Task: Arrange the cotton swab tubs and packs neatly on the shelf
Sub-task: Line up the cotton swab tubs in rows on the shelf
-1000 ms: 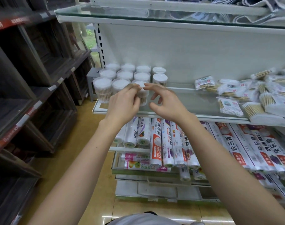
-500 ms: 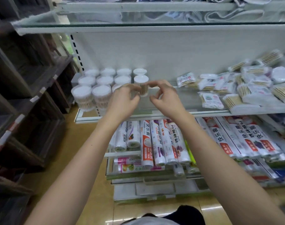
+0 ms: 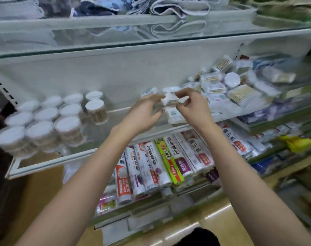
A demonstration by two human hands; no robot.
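- Here both hands are raised together over the glass shelf (image 3: 113, 110), fingertips pinched on one small pack of cotton swabs (image 3: 169, 101) held between them.
- The left hand (image 3: 142, 114) grips the pack's left end with thumb and fingers closed; the rest of its fingers curl under.
- The right hand (image 3: 192, 107) pinches the pack's right end from above, thumb and forefinger meeting on the wrapper.
- The pack is blurred, so its print cannot be read; it hangs clear of the shelf, just above another flat pack (image 3: 174, 115) lying beneath the right hand.
- To the right of the hands, a loose heap of packs (image 3: 222, 89) sprawls across the shelf, lying at all angles, with one round tub (image 3: 232, 80) tipped among them.
- Well to the left of the hands stand the upright tubs (image 3: 44, 121), white lids up, in close rows reaching to the shelf's left end.
- The tub nearest the left hand (image 3: 96, 110) stands at the right edge of that group, with a bare stretch of glass between it and the hands.
- Below the forearms, on the next shelf down, rolls of plastic wrap (image 3: 160, 162) lie side by side, ends toward the person.
- Above the hands, folded towels (image 3: 168, 8) rest on the top glass shelf.
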